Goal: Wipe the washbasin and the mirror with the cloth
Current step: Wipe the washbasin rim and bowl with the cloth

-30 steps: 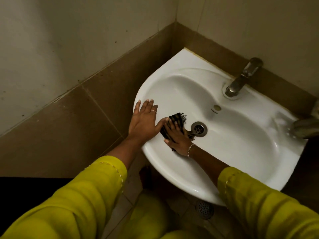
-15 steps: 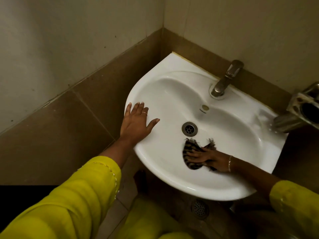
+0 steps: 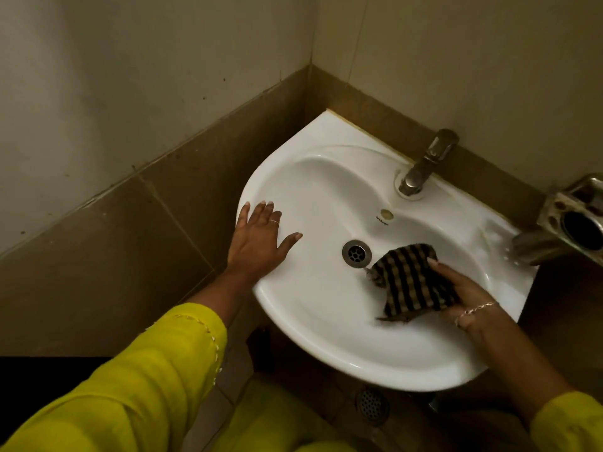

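A white washbasin (image 3: 326, 190) is fixed in the corner of a tiled wall. A dark striped cloth (image 3: 408, 278) lies inside the bowl, just right of the drain (image 3: 356, 253). My right hand (image 3: 466, 295) grips the cloth at its right edge and presses it against the bowl. My left hand (image 3: 257, 239) rests flat on the basin's left rim, fingers spread, holding nothing. No mirror is in view.
A metal tap (image 3: 424, 164) stands at the back of the basin. A metal holder (image 3: 574, 220) juts out from the wall at the right edge, above the basin's right corner. A floor drain (image 3: 372, 404) lies under the basin. Brown wall tiles (image 3: 130, 249) flank the left side.
My right hand has swept the cloth from the left of the drain, along the front of the bowl, to the right of the drain. The left hand has stayed on the rim.
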Demonstrator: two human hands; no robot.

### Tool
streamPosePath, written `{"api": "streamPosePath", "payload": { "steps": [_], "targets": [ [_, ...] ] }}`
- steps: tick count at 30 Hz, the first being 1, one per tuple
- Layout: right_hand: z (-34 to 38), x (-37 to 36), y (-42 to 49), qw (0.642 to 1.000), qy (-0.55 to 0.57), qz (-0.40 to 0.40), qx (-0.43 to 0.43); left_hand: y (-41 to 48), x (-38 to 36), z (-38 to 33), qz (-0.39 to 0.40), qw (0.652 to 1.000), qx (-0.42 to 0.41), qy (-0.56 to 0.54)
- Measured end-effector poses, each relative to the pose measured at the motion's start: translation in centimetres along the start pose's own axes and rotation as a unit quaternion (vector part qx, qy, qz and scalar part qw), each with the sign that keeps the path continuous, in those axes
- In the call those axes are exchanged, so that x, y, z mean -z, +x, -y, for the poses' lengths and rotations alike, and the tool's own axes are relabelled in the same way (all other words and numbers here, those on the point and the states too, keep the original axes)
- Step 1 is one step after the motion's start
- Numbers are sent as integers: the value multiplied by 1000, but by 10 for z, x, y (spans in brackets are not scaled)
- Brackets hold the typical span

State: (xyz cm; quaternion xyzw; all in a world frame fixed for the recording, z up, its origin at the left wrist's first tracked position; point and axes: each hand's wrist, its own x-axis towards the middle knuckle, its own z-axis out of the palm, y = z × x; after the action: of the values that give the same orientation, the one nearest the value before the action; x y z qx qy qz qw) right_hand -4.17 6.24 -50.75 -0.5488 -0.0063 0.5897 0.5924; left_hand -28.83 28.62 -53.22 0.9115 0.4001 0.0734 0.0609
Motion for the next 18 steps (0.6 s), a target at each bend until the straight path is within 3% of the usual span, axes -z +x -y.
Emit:
{"api": "streamPosePath", "payload": {
  "steps": [4, 6, 7, 8, 9, 12, 13, 14, 15, 17, 18],
  "targets": [
    [2, -49, 9, 993, -111, 27, -20, 0, -1, 0, -4, 1000, -3, -9],
    [12, -78, 24, 974, -212, -22, 79, 0, -1, 0, -4, 1000, -4, -8],
    [20, -95, 33, 938, -306, -41, 156, 0, -1, 1, -5, 1000, -4, -7],
    [29, -110, 43, 874, -418, -40, 246, 0, -1, 1, -6, 1000, -3, -7],
    [38, -126, 52, 775, -534, -23, 338, 0, 0, 2, -6, 1000, -1, -8],
    [52, -146, 93, 387, -744, 51, 543, 1, -1, 2, 1, 1000, -1, -6],
    [50, -150, 107, 268, -797, 69, 537, 1, -2, 1, 0, 1000, 0, -5],
    [46, -153, 115, 193, -861, 86, 462, 1, -2, 1, -2, 1000, -1, -4],
    [40, -149, 121, 147, -912, 89, 373, 1, -2, 1, -4, 1000, -3, -4],
    [29, -132, 126, 134, -958, 67, 243, 1, -3, 3, -2, 1000, -3, -4],
    [26, -123, 123, 139, -964, 56, 218, 1, -3, 3, -2, 1000, -3, -4]
  ]
}}
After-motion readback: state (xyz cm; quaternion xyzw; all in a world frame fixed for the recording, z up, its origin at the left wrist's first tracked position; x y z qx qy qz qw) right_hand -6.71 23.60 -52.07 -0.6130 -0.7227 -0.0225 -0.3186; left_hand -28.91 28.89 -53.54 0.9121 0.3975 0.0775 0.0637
